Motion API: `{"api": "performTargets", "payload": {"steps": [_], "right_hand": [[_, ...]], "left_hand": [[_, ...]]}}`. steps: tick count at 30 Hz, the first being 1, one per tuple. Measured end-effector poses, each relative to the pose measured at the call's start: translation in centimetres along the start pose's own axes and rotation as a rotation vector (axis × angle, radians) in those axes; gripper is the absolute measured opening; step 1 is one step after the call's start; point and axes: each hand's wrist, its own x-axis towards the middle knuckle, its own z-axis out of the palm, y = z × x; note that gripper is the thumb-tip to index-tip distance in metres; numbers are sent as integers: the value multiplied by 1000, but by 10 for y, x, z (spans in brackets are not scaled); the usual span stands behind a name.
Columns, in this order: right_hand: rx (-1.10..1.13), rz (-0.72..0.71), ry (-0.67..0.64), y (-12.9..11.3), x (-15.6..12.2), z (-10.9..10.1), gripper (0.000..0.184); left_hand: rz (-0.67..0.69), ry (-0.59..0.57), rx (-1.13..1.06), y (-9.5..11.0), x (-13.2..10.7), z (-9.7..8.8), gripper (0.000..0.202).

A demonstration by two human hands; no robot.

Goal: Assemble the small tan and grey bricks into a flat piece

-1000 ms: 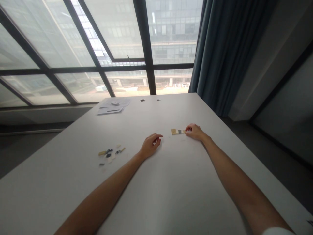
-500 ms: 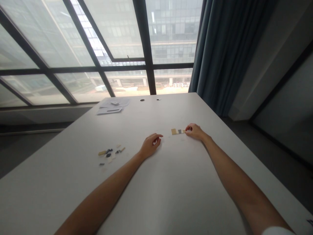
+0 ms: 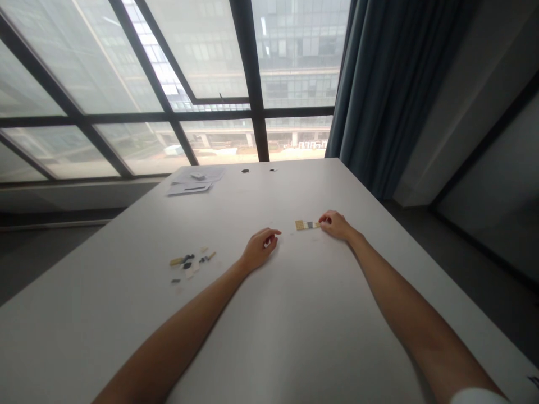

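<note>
My right hand [image 3: 334, 224] pinches the right end of a short flat strip of tan, white and dark grey toy building bricks [image 3: 300, 225], which lies on the white table. Its fingertips cover that end of the strip. To the left, my left hand [image 3: 261, 246] rests on the table with the index finger stretched out and the others loosely curled. Nothing shows in it, and it stays apart from the strip. A scatter of small loose bricks [image 3: 187, 265] in tan, white and dark grey lies left of my left forearm.
Papers [image 3: 189, 188] with a small white object on top lie at the table's far left corner. Two small dark round spots [image 3: 245, 171] mark the far edge of the table [image 3: 269, 325]. Beyond are windows, with a blue curtain [image 3: 379, 101] at the right.
</note>
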Motion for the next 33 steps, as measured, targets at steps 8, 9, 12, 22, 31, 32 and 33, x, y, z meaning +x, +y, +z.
{"api": "performTargets", "payload": {"steps": [8, 9, 12, 22, 31, 32, 33], "right_hand": [[-17, 4, -4, 2, 1, 6, 24], [-21, 6, -9, 2, 2, 6, 25], [-25, 13, -26, 1, 2, 7, 26], [-34, 19, -52, -4, 1, 4, 24], [42, 30, 33, -1, 1, 3, 22], [46, 38, 36, -2, 1, 2, 22], [42, 42, 34, -3, 1, 1, 21]], "left_hand": [[-4, -1, -1, 1, -1, -1, 24], [-5, -1, -1, 2, 0, -1, 24], [-9, 0, -1, 3, 0, -1, 25], [-10, -3, 3, 1, -1, -2, 25], [-5, -2, -3, 1, 0, -1, 25], [-4, -2, -2, 1, 0, -1, 25], [-3, -2, -1, 1, 0, -2, 25]]}}
